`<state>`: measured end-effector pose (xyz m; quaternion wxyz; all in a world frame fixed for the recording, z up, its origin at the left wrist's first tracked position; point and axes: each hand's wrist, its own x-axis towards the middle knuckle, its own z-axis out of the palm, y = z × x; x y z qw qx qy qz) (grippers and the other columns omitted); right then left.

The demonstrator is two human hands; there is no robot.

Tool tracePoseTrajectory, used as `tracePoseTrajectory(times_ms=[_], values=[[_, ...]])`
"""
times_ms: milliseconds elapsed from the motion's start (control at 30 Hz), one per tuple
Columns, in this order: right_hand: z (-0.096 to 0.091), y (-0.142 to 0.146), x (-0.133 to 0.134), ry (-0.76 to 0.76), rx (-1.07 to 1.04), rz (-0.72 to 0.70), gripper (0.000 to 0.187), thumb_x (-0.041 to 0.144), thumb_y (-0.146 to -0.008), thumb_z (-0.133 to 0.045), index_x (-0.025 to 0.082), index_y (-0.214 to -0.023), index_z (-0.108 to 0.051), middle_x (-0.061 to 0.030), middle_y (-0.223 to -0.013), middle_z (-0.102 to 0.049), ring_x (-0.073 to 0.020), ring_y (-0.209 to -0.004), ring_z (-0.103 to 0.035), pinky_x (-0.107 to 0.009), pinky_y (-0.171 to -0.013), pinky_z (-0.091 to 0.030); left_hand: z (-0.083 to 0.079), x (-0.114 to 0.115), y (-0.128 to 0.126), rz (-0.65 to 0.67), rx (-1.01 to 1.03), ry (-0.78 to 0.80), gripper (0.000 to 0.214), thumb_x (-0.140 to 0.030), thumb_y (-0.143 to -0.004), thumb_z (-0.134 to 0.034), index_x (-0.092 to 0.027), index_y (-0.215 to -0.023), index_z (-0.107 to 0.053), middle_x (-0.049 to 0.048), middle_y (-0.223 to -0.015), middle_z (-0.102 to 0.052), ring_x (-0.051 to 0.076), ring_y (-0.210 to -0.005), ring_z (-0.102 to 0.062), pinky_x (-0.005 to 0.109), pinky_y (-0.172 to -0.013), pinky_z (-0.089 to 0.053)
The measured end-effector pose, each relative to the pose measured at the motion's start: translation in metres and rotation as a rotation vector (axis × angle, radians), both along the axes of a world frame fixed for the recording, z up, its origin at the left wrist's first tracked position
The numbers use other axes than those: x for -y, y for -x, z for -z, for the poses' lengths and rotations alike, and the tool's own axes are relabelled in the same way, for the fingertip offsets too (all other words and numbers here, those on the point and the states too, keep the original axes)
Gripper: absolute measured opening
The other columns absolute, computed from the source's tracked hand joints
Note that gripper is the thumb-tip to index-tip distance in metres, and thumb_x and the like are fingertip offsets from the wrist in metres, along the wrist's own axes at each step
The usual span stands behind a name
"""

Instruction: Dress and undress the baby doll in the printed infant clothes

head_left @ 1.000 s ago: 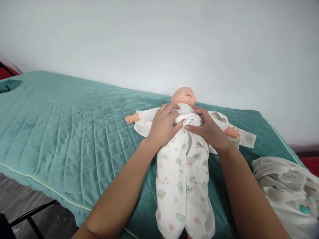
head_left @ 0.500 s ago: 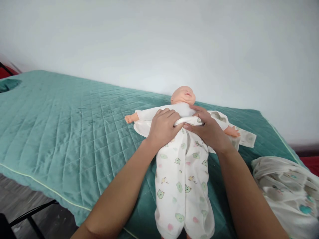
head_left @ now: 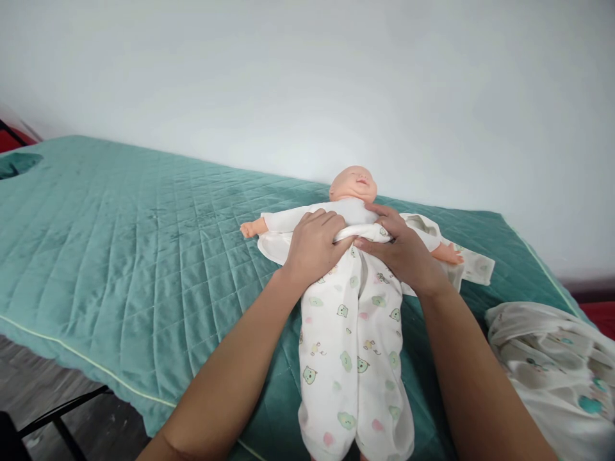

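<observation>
A baby doll [head_left: 353, 184] lies on its back on a teal quilted table [head_left: 120, 243], head toward the wall, arms spread. It wears a white top and white trousers [head_left: 353, 346] printed with small animal figures. My left hand [head_left: 314, 246] and my right hand [head_left: 401, 250] both grip the trousers' waistband at the doll's belly, fingers curled into the cloth. An open printed garment [head_left: 473, 266] lies spread under the doll.
A heap of printed white cloth [head_left: 552, 371] lies at the table's right end. A white wall rises right behind the table. The table's near edge runs along the lower left, with dark floor and a black frame leg [head_left: 57, 419] below.
My left hand slid down from the doll's chest to the waistband and closed on it. The waistband bunched a little lower on the belly. The doll stayed in place.
</observation>
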<state>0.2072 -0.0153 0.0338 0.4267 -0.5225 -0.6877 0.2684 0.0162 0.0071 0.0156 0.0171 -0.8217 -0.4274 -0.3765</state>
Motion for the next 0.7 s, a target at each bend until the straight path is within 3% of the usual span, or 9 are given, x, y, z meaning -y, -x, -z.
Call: tracePoseTrajectory(times_ms=[533, 700], values=[[-0.0013, 0.0010, 0.0016, -0.019, 0.062, 0.003, 0.025, 0.046, -0.081, -0.078, 0.024, -0.086, -0.068, -0.0046, -0.148, -0.055, -0.0331, -0.135, -0.051, -0.055, -0.117, -0.036, 0.0007, -0.0001, -0.0004, 0.000, 0.032, -0.023, 0.025, -0.026, -0.095, -0.056, -0.021, -0.071, -0.050, 0.0012, -0.070, -0.061, 0.020, -0.074, -0.056, 0.034, -0.072, -0.040], [-0.0008, 0.0019, 0.0013, -0.050, 0.065, 0.010, 0.025, 0.046, -0.081, -0.077, 0.024, -0.080, -0.065, -0.0054, -0.146, -0.056, -0.0333, -0.134, -0.052, -0.055, -0.115, -0.038, 0.0017, 0.0005, -0.0008, -0.014, 0.042, -0.046, 0.027, -0.029, -0.093, -0.060, -0.021, -0.070, -0.050, 0.0007, -0.070, -0.061, 0.019, -0.072, -0.056, 0.034, -0.071, -0.039]])
